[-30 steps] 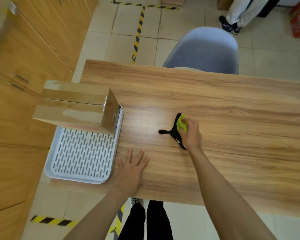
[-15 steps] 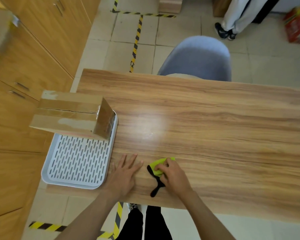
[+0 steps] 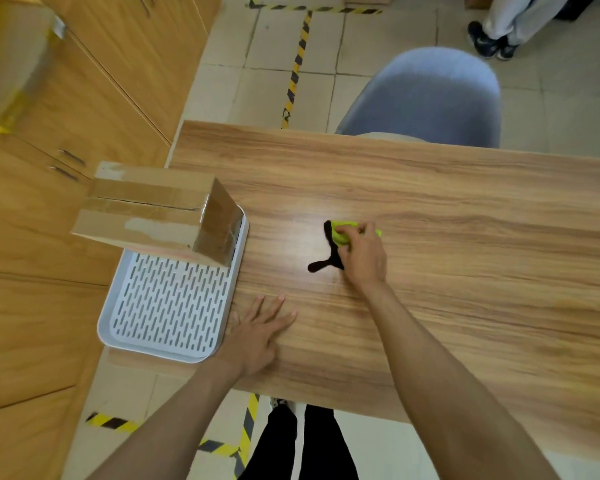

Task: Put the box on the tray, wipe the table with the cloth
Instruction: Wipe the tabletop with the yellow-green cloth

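Pressing cloth (image 3: 343, 237) under curled right hand (image 3: 362, 256) | left hand (image 3: 257, 336) spread flat | box (image 3: 153, 213) long axis left-right on tray (image 3: 168, 317)

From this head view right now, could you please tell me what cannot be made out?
- Most of the green and black cloth: covered by the right hand.
- The far part of the white slotted tray: hidden under the cardboard box.
- The table's right end: cut off by the frame edge.
- The bystander beyond the grey chair: only legs and shoes show; the top edge cuts the rest.
- The left hand lies flat; its palm is unseen.
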